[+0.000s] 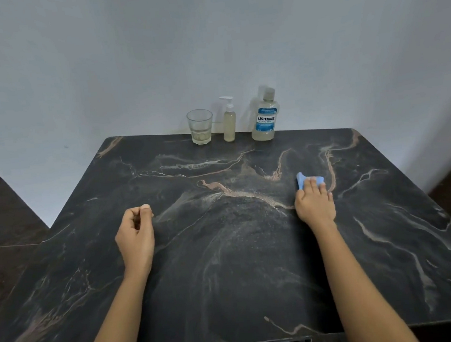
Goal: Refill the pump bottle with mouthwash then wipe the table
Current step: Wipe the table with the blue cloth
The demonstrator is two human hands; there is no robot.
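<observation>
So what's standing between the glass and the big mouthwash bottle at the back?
The small pump bottle stands upright there, apart from both the glass and the mouthwash bottle; the head view shows it.

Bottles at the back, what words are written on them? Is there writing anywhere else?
"LISTERINE": blue label of the mouthwash bottle.
"COOL MINT": right under it, same label.
Other small print on that label: too small to read.
Pump bottle and glass: no writing visible.
</observation>
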